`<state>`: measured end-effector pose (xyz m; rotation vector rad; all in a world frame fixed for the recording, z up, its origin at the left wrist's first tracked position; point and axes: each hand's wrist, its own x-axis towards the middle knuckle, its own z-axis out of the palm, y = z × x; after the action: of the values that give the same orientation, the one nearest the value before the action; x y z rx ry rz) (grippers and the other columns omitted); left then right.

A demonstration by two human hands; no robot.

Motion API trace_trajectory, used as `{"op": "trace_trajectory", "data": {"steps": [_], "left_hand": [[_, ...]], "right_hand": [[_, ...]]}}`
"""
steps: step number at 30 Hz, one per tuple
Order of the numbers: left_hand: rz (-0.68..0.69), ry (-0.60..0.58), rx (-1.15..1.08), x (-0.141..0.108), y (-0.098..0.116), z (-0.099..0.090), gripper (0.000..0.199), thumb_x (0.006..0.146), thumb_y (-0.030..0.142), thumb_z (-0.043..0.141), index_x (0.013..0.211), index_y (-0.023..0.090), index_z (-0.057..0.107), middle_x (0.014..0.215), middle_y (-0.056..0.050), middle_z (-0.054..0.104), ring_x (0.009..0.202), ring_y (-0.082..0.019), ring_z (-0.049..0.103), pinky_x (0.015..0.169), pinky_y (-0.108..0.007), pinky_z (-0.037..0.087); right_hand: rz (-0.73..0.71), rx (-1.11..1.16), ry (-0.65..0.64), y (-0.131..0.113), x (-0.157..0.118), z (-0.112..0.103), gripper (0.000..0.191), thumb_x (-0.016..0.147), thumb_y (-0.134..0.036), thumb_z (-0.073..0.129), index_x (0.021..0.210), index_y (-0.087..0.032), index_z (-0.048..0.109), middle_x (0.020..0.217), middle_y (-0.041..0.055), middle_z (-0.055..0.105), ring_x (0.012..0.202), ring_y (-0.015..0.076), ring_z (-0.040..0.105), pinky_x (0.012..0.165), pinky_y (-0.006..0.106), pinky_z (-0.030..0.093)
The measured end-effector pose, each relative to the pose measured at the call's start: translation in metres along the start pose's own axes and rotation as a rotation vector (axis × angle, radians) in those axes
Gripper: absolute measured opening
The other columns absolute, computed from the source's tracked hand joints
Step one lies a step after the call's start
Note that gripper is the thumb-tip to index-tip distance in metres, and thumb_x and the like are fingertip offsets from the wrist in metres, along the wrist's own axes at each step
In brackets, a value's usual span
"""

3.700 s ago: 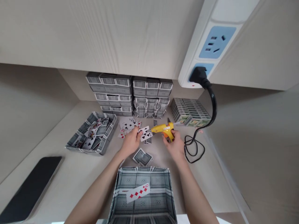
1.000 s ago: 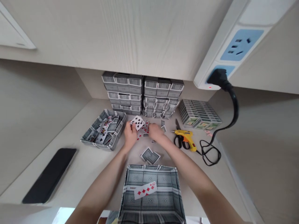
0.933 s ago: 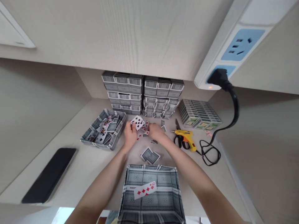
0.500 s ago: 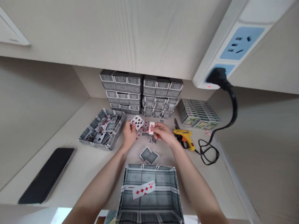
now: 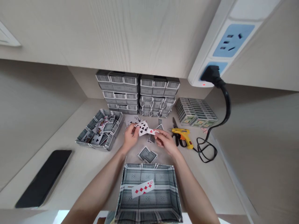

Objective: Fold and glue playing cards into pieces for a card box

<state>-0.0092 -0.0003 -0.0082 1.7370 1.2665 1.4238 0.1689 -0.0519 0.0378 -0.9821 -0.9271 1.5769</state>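
Observation:
My left hand (image 5: 131,136) pinches a playing card with black clubs (image 5: 142,128) between thumb and fingers. In my right hand (image 5: 165,140) is a narrow strip of playing card with red hearts (image 5: 151,131), its left end meeting the clubs card's edge. Below the hands, two face-down cards (image 5: 147,155) overlap on the desk. More cards (image 5: 133,120) lie behind the left hand, partly hidden. Close to my body stands an open box made of cards (image 5: 149,171), with a strip of a diamonds card (image 5: 143,189) inside it.
A card-built tray (image 5: 111,140) full of loose cards is at left, near a black phone (image 5: 43,179). Stacked card boxes (image 5: 121,84) line the back. A yellow glue gun (image 5: 184,134), scissors (image 5: 177,141), its cable (image 5: 206,160) and card packs (image 5: 196,112) occupy the right.
My hands have come together, bringing the heart strip from the right against the clubs card. The clubs card has moved toward the right and slightly down. The view has shifted slightly.

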Motion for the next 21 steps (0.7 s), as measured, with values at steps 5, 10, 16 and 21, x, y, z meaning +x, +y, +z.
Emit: {"op": "trace_trajectory", "data": {"steps": [5, 10, 16, 21], "left_hand": [[0.105, -0.023, 0.010, 0.001, 0.009, -0.002, 0.018, 0.082, 0.031, 0.048, 0.084, 0.016, 0.059, 0.081, -0.004, 0.060, 0.078, -0.014, 0.055, 0.071, -0.024, 0.044], [0.140, -0.110, 0.012, -0.001, 0.012, -0.001, 0.018, 0.082, 0.029, 0.048, 0.082, 0.015, 0.060, 0.081, -0.005, 0.061, 0.077, -0.014, 0.056, 0.070, -0.024, 0.044], [0.071, -0.158, 0.002, -0.006, 0.014, 0.000, 0.020, 0.082, 0.030, 0.048, 0.088, 0.015, 0.061, 0.085, -0.006, 0.065, 0.077, -0.014, 0.060, 0.068, -0.024, 0.047], [0.068, -0.164, 0.018, -0.008, 0.015, 0.001, 0.021, 0.081, 0.030, 0.048, 0.087, 0.016, 0.061, 0.084, -0.006, 0.066, 0.074, -0.014, 0.060, 0.067, -0.024, 0.047]], "right_hand": [[-0.035, -0.001, -0.025, 0.001, -0.005, -0.001, 0.022, 0.071, -0.035, 0.062, 0.083, -0.019, 0.053, 0.057, -0.0070, 0.047, 0.036, 0.0028, 0.036, 0.032, 0.016, 0.021], [-0.021, -0.055, 0.031, 0.004, -0.005, -0.004, 0.025, 0.070, -0.038, 0.063, 0.071, -0.017, 0.051, 0.050, -0.0069, 0.047, 0.033, 0.0031, 0.034, 0.029, 0.017, 0.020], [-0.012, -0.081, 0.067, 0.005, -0.005, -0.003, 0.028, 0.068, -0.039, 0.064, 0.061, -0.017, 0.048, 0.043, -0.0071, 0.044, 0.031, 0.0037, 0.034, 0.029, 0.017, 0.022], [-0.006, -0.102, 0.071, 0.008, -0.004, -0.003, 0.028, 0.069, -0.039, 0.062, 0.060, -0.016, 0.049, 0.042, -0.0069, 0.044, 0.031, 0.0041, 0.034, 0.029, 0.017, 0.023]]}}
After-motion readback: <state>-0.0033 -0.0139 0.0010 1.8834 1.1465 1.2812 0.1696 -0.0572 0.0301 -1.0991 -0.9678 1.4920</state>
